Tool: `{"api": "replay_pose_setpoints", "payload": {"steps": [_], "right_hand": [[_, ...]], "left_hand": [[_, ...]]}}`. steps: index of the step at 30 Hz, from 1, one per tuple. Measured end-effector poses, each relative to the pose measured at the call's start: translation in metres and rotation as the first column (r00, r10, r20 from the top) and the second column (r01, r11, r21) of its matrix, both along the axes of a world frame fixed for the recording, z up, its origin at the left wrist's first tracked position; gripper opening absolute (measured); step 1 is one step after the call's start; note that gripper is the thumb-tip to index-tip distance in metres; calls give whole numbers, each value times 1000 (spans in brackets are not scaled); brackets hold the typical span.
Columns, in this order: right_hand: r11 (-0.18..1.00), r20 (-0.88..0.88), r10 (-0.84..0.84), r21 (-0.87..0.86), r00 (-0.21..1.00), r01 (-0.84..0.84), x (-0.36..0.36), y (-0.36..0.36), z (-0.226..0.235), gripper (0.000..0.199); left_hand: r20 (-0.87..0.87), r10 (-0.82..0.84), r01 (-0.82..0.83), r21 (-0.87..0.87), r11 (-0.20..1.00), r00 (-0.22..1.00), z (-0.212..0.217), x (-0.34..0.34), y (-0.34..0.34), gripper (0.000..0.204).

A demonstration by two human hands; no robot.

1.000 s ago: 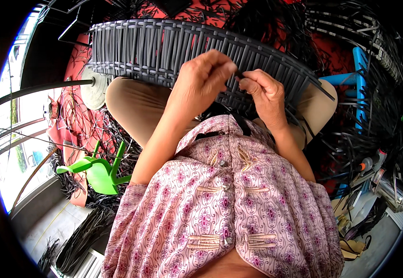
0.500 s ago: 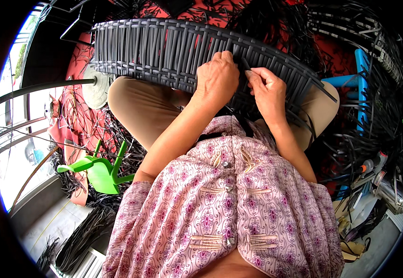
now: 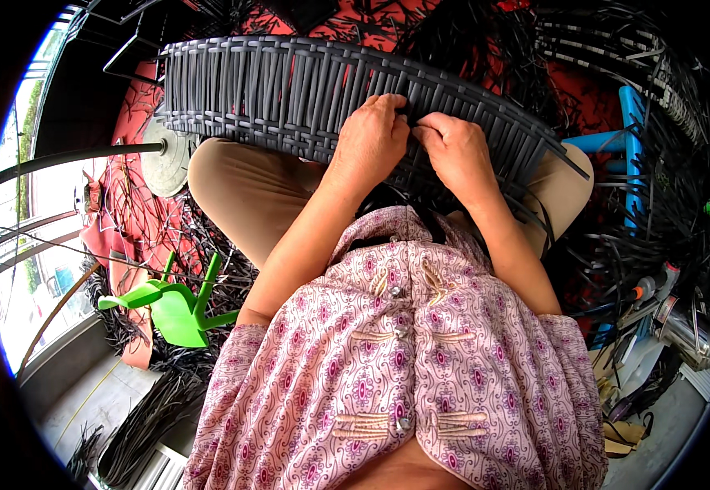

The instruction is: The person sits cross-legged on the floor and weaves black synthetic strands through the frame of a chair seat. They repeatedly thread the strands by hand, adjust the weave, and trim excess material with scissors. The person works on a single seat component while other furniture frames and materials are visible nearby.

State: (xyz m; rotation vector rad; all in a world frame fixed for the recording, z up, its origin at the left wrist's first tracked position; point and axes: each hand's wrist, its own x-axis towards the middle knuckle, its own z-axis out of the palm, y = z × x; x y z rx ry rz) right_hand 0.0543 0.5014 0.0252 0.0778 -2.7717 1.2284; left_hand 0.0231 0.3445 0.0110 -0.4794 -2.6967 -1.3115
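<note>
A long, curved panel [image 3: 265, 82] woven from dark grey wicker strips lies across my lap, its upright strips crossed by braided bands. My left hand [image 3: 371, 137] is closed against the panel's middle, fingertips pressed together on a dark grey wicker strip. Just to its right, my right hand [image 3: 458, 153] is closed too, thumb and index finger pinching at the same spot. The two hands nearly touch. Most of the strip between them is hidden by the fingers and blends into the weave.
A bright green plastic piece [image 3: 179, 314] with prongs lies at the left, among loose dark strips. Blue bars [image 3: 634, 147] stand at the right beside heaped black strips [image 3: 665, 212]. Tools [image 3: 653, 286] lie lower right. A red floor covering [image 3: 138, 118] shows beyond the panel.
My right hand has shifted left, closer to my left hand, and its fingers have turned inward. The dark tip that showed at its fingertips is now hidden. My left hand has moved slightly left.
</note>
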Motion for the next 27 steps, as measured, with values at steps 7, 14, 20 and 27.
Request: {"api": "replay_pose_setpoints", "payload": {"steps": [7, 14, 20, 27], "right_hand": [[992, -74, -12, 126, 997, 21, 2, -7, -4, 16], [999, -325, 34, 4, 945, -35, 8, -21, 21, 21], [902, -176, 198, -353, 964, -249, 4, -34, 31, 15], [866, 54, -99, -486, 994, 113, 4, -28, 6, 16]], "left_hand": [[36, -172, 176, -146, 973, 984, 10, -16, -22, 16], [146, -28, 3, 168, 986, 989, 52, 2, -62, 11], [209, -88, 21, 300, 954, 974, 89, 18, -71, 13], [-40, 75, -78, -102, 992, 996, 5, -8, -41, 21]]}}
